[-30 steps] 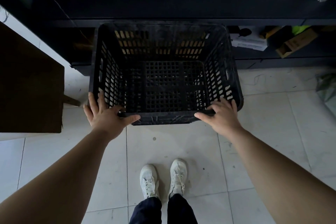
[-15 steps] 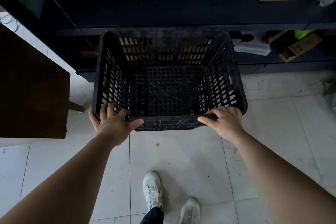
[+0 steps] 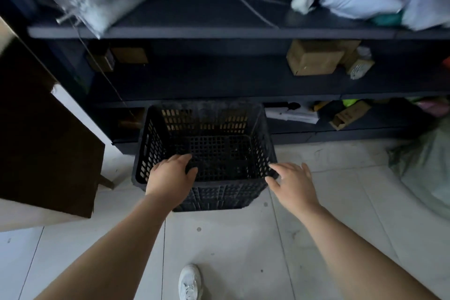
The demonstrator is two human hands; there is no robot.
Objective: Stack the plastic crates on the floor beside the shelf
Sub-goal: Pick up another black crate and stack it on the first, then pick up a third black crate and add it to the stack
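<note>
Black crate (image 3: 207,153) is sitting on the floor (image 3: 219,238), its far wall close against the shelf (image 3: 219,31) base. Left hand (image 3: 170,178) is lying over the near rim, fingers relaxed, not clamping. Right hand (image 3: 292,182) is hovering spread at the near right corner; contact unclear. Risk: lifting or shoving from this one edge with hands this loose, the crate is likely tipping away and knocking the shelf.

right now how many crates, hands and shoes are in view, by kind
black plastic crate: 1
hands, left hand and right hand: 2
white shoe: 1
total: 4
</note>
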